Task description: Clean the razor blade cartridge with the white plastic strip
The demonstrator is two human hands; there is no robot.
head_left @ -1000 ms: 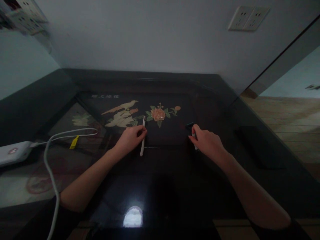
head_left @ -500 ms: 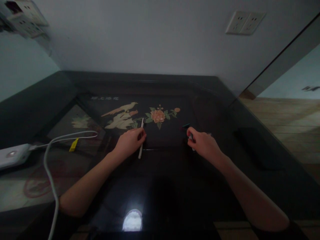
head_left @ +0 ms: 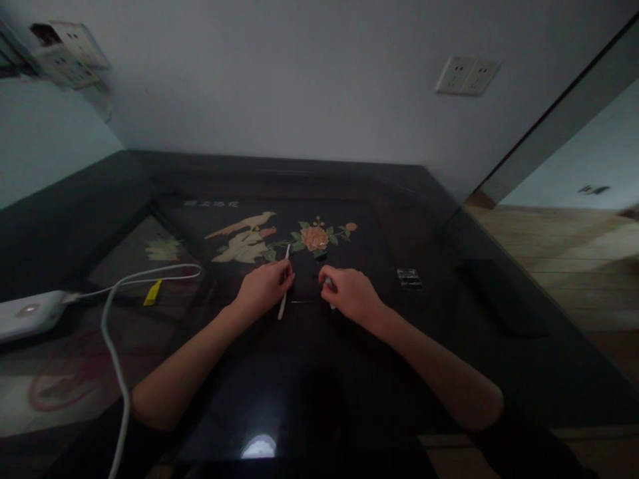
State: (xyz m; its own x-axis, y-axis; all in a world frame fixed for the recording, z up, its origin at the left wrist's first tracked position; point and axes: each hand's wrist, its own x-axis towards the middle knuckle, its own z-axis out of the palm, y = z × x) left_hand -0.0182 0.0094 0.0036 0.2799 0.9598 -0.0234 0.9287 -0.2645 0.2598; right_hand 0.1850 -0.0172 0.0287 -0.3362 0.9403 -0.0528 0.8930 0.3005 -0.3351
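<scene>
A thin white stick (head_left: 282,307) stands out above and below the closed fingers of my left hand (head_left: 265,285), slightly tilted over the dark tabletop. To its right, my right hand (head_left: 353,293) is closed on a small tool (head_left: 328,283) with a pale handle and a dark end. Most of that tool is hidden by the fingers, so its kind is unclear. The two hands are a short gap apart, just below the inlaid flower (head_left: 315,237). Right of my right hand lies a small clear packet or case (head_left: 409,279).
On the left, a white power bank (head_left: 34,316) has a white cable (head_left: 110,332) looping over the table. A yellow tag (head_left: 152,293) lies near it. At the right is a flat black object (head_left: 499,296). A wall bounds the table (head_left: 279,174) at the back.
My right hand has moved left with the small tool, closer to the stick. The clear packet or case now shows where that hand was. My left hand keeps hold of the stick.
</scene>
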